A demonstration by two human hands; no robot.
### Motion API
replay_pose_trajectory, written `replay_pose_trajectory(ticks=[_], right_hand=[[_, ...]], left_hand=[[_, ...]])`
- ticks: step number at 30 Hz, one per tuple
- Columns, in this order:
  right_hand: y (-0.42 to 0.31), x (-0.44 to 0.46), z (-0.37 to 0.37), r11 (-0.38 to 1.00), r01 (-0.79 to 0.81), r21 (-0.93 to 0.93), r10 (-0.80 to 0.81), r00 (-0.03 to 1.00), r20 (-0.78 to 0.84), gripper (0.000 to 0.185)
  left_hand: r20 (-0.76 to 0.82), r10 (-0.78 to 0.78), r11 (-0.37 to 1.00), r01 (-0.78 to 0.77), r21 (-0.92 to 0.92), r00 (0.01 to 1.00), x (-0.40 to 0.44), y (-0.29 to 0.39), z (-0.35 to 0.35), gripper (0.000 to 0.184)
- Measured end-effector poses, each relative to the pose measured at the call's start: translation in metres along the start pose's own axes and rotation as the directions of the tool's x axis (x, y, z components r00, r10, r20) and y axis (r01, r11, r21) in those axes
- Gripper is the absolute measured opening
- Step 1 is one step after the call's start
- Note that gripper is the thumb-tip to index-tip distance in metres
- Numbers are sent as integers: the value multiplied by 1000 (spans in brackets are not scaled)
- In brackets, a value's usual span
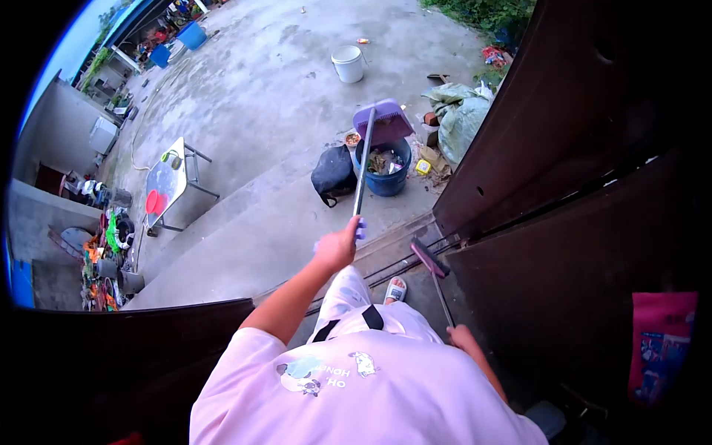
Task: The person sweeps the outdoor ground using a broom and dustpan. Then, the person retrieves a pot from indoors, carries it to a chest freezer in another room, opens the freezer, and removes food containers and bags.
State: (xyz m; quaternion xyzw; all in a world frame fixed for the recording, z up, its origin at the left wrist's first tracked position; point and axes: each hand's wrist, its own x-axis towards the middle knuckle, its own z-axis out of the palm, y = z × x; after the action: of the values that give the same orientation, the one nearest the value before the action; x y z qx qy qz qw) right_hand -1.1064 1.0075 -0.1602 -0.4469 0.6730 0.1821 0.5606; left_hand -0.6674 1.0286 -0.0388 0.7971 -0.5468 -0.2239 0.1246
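One purple dustpan (386, 127) tilts over a blue bucket (387, 185), left hand (339, 248) clenching its handle (365, 167); right hand (463, 338) grasps a broom (429, 259).

Lt pink tee w/ cartoon animals & "OH, HONEY" lettering (337, 378), pale patterned pants (345, 291), black straps (373, 317), white open-toe sandal (397, 294)

Soft daylight outside, dark doors near the camera.

The concrete yard (274, 111) is lit evenly by pale light from the sky (74, 44), and only faint, soft shadows are made. The brown doors (564, 245) are left almost black. The round view is bent at the sides and cut off by black corners. Small things far away are shown a bit fuzzy, and a purple-blue tint is seen.
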Motion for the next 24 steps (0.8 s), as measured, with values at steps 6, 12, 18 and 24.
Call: replay_pose_trajectory(ticks=[6,12,18,24], right_hand=[[-109,49,-15,710,-281,645,-33,903,429,25],[-234,105,-8,9,-620,785,-329,739,588,20],[-377,132,-13,-338,-549,764,-495,795,352,30],[-509,192,-51,-712,-29,702,-309,910,-276,31]], left_hand=[[-141,-123,961,82,-263,982,16,19,-66,67],[-247,-129,840,-27,-542,960,76,11,-96,59],[-26,-258,496,109,-861,966,172,-6,-136,58],[155,-156,358,202,-911,975,262,-24,-195,62]])
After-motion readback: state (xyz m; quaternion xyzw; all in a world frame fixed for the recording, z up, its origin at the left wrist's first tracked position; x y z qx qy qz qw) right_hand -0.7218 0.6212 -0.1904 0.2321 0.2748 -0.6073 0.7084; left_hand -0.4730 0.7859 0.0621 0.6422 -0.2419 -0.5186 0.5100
